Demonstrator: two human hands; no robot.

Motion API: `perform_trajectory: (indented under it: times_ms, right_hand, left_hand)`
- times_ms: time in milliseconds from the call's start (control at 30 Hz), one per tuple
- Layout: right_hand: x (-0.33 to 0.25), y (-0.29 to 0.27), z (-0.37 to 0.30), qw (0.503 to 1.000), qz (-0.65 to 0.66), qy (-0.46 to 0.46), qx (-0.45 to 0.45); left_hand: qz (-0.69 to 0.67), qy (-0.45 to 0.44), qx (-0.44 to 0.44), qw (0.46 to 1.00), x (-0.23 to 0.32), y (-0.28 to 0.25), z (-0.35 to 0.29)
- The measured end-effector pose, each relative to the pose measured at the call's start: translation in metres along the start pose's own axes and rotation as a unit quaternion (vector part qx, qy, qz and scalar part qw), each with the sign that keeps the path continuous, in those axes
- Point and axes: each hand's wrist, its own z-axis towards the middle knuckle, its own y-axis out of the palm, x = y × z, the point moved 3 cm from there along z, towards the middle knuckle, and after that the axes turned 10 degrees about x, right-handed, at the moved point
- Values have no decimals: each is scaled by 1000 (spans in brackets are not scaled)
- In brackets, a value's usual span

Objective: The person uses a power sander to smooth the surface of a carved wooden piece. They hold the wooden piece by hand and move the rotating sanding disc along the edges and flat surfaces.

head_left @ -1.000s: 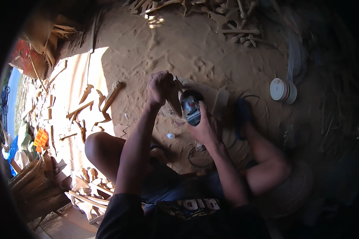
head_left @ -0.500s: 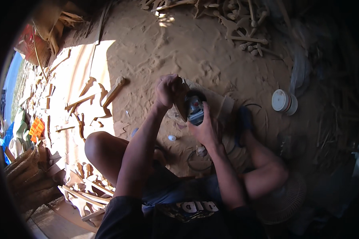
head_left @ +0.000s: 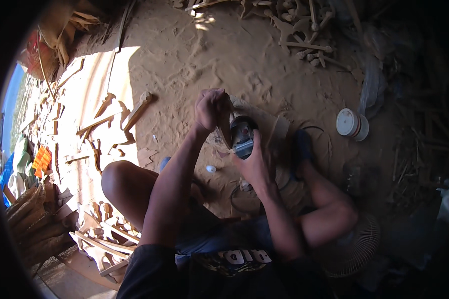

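My left hand [head_left: 210,109] is closed in a fist round the upper end of a curved wooden piece [head_left: 225,130], which hangs down beside the tool. My right hand [head_left: 257,169] grips an angle grinder [head_left: 243,144] by its body. The grinder's dark round disc side lies against or very close to the wooden piece; whether they touch I cannot tell. Behind both hands stands a pale block [head_left: 269,117] on the sandy ground, partly hidden by the grinder. A cord loops on the ground below my right hand.
Carved wooden parts [head_left: 105,119] lie in the sunlit patch at left, with a stack [head_left: 105,239] by my left knee and a pile [head_left: 304,35] at the far right. A white tub [head_left: 348,122] stands at right. A round fan grille [head_left: 354,249] is near my right leg.
The wooden piece has turned slightly, showing a narrower side to the grinder. Both hands keep their hold, and the whole view has shifted a little.
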Motion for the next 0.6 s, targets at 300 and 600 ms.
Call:
perform_trajectory:
  times_ms: [300,600]
  right_hand:
    - [12,5,13,999,21,-22,40]
    - [33,-8,-12,999,8,33,-27]
  left_hand:
    - [-10,-5,-16,1000,-1,3,3]
    - [19,-7,-13,1000,-7,13,3]
